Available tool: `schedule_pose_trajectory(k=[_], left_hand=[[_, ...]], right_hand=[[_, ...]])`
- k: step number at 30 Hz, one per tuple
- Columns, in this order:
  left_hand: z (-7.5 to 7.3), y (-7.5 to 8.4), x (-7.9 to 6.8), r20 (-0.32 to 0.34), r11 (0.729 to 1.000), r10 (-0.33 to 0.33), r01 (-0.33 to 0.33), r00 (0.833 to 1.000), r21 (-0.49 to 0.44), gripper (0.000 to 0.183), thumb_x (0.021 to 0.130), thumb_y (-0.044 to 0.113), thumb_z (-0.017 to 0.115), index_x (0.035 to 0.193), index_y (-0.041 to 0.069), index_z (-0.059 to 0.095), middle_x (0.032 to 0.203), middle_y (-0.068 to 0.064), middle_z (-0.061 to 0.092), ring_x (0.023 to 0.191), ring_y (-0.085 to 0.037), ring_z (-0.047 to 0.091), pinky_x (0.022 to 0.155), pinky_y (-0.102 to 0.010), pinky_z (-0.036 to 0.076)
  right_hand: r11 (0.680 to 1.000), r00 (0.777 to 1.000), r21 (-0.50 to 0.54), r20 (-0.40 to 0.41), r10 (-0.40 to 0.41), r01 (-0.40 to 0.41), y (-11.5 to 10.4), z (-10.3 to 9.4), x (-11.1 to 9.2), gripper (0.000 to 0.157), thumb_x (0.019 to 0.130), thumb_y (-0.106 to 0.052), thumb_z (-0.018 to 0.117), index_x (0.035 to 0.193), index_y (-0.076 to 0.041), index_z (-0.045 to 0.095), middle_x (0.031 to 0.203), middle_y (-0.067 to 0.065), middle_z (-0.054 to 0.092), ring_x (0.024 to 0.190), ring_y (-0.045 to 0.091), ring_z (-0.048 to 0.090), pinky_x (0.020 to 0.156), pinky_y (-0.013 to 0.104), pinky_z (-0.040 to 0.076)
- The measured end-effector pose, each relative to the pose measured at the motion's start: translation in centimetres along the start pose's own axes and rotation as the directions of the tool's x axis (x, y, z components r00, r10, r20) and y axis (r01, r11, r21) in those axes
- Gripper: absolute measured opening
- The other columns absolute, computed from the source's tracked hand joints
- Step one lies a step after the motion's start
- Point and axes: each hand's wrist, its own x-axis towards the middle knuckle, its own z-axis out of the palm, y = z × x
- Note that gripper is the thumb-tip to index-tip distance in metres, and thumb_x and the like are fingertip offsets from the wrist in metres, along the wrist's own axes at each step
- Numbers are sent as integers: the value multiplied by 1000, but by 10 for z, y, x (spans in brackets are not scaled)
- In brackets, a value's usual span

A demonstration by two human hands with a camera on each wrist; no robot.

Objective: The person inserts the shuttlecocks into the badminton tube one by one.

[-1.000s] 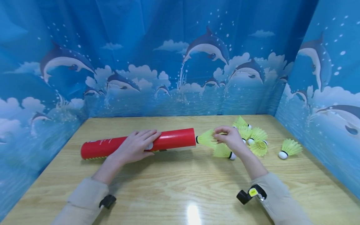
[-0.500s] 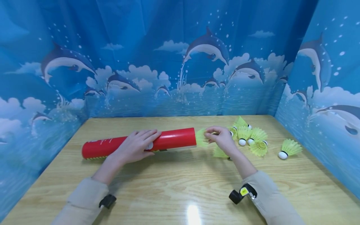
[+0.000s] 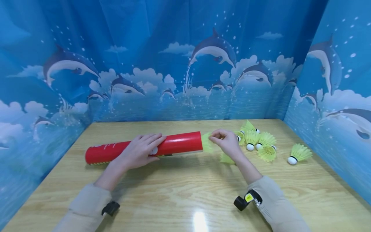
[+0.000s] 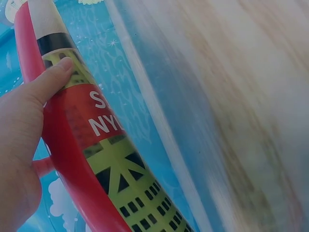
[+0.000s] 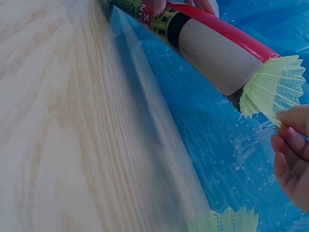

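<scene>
My left hand (image 3: 140,150) grips a red shuttlecock tube (image 3: 181,142) around its middle, and the tube lies on its side with its mouth to the right. In the left wrist view the thumb presses a clear window strip in the tube wall (image 4: 77,193), with yellow-green skirts showing behind it. A yellow-green shuttlecock (image 5: 277,84) sits partly in the tube's mouth, its cork end hidden inside and its skirt sticking out. My right hand (image 3: 227,143) pinches the edge of that skirt between thumb and index finger.
Several yellow-green shuttlecocks (image 3: 266,138) with white corks lie in a cluster at the back right. One shuttlecock (image 3: 299,153) lies apart, farther right. Another shuttlecock (image 3: 226,158) is partly hidden under my right wrist. A blue dolphin-print curtain (image 3: 179,64) borders the wooden table (image 3: 162,199).
My right hand has moved left, and the shuttlecock it holds has gone cork first into the tube's mouth until only the skirt shows. My left hand and the tube have hardly moved.
</scene>
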Motion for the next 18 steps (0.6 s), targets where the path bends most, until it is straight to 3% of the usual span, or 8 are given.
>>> schedule_pose_trajectory(k=[8, 18], left_hand=[[1, 0, 0, -17, 1000, 11, -11, 1000, 2, 93, 55, 27, 90, 135, 9, 47, 128, -13, 54, 113, -29, 52, 83, -48, 49], [0, 1, -1, -17, 1000, 15, -15, 1000, 8, 92, 56, 27, 90, 135, 9, 47, 130, -12, 53, 115, -29, 51, 84, -48, 48]], right_hand=[[999, 999, 6, -25, -44, 44, -1, 10, 2, 9, 78, -6, 71, 83, 2, 70, 71, 5, 66, 66, 10, 57, 59, 25, 46], [999, 999, 24, -34, -21, 22, -4, 16, -1, 6, 80, -4, 70, 84, 0, 71, 77, 8, 68, 68, 14, 60, 61, 26, 49]])
